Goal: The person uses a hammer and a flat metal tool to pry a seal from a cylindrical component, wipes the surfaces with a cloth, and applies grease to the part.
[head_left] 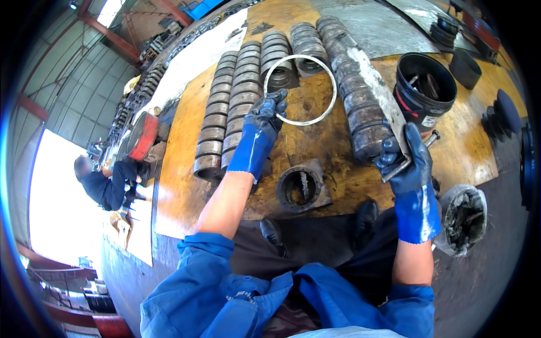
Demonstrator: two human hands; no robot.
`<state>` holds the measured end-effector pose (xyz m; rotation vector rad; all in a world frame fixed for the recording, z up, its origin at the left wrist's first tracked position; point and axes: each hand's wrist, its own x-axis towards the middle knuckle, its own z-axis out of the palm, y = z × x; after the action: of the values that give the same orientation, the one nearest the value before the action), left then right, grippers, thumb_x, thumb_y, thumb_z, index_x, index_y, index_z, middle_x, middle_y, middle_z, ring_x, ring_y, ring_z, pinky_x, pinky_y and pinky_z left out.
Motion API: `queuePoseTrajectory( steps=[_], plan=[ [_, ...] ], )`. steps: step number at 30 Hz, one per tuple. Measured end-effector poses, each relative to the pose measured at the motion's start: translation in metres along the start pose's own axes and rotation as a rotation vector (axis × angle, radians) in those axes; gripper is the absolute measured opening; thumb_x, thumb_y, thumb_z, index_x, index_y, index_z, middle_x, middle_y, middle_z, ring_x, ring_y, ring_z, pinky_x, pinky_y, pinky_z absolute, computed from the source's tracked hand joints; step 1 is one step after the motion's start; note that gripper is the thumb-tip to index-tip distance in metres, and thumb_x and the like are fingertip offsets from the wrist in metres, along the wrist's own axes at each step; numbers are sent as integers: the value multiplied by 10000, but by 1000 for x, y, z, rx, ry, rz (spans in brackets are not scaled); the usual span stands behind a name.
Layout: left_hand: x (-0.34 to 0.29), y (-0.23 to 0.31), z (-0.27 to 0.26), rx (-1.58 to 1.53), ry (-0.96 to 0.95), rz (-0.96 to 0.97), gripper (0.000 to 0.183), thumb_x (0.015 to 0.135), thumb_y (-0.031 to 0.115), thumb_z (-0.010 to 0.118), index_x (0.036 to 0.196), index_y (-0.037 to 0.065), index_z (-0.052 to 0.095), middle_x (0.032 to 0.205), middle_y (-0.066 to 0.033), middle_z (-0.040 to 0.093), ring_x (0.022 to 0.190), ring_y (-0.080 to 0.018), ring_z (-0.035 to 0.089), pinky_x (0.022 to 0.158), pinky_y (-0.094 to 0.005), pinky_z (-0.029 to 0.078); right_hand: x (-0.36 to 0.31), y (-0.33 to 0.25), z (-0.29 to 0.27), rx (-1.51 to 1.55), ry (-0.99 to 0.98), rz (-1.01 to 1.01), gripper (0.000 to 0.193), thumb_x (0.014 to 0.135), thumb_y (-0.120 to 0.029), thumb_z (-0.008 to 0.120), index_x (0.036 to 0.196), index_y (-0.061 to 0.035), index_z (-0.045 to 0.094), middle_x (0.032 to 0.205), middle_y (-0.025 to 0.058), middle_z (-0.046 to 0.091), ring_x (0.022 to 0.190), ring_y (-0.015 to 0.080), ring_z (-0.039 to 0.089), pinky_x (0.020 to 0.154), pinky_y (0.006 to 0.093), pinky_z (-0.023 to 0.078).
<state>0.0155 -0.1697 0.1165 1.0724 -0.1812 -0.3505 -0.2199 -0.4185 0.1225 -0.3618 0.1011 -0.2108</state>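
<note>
Ring [335, 90]: held up above the stained board [315, 141], in front of the cylinder rows [242, 98].
Left grip [265, 115]: thumb and fingers pinch the ring's near-left rim.
Right grip [411, 160]: wrapped round a white-smeared blade [376, 84]; a rod [397, 170] lies crosswise there, joined or separate, cannot tell.
Flange [322, 198]: lies on the board, near the boots [367, 217].
Handling: a light pinch should avoid bending the thin ring; the blade is best kept clear of its rim.
</note>
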Motion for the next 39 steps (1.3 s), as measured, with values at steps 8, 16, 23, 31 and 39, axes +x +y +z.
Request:
queuePoseTrajectory(
  steps=[8, 16, 23, 31, 39],
  plan=[
    [-64, 11, 9, 239, 120, 237, 250, 926, 167, 572, 1140, 46, 618, 1111, -68, 648, 844, -137, 633, 698, -247, 518, 18, 44, -4, -385, -21, 249, 511, 869, -363, 584, 1131, 68, 508, 812, 205, 658, 596, 236, 618, 563, 344, 520],
    [-94, -40, -36, 232, 60, 149, 256, 915, 111, 578, 1159, 37, 598, 1175, -94, 618, 940, -179, 634, 787, -297, 530, 41, 91, 3, -555, -9, 15, 492, 870, -353, 633, 1110, 70, 551, 824, 190, 667, 651, 194, 645, 562, 274, 523],
    [-96, -58, -91, 410, 5, 65, 287, 903, 34, 565, 1188, 4, 573, 1107, -98, 629, 1008, -188, 610, 844, -298, 506, 53, 117, 12, -739, -103, -11, 453, 931, -338, 554, 1193, 31, 528, 871, 143, 679, 655, 138, 639, 570, 243, 526],
    [-80, 39, -82, 1211, 111, 813, 355, 832, 133, 667, 1153, -3, 599, 1110, -164, 634, 920, -218, 630, 815, -304, 511, 67, 140, 6, -806, -97, -42, 401, 937, -306, 549, 1149, 34, 576, 849, 119, 683, 712, 150, 651, 617, 261, 530],
    [-2, 82, 41, 2279, -188, 753, 531, 837, 557, 534, 834, 55, 705, 883, -164, 677, 892, -320, 625, 818, -459, 464, 101, 172, -40, -237, -280, 292, 208, 916, -159, 556, 1008, 23, 599, 791, 62, 623, 686, 124, 579, 615, 277, 489]
  ],
)
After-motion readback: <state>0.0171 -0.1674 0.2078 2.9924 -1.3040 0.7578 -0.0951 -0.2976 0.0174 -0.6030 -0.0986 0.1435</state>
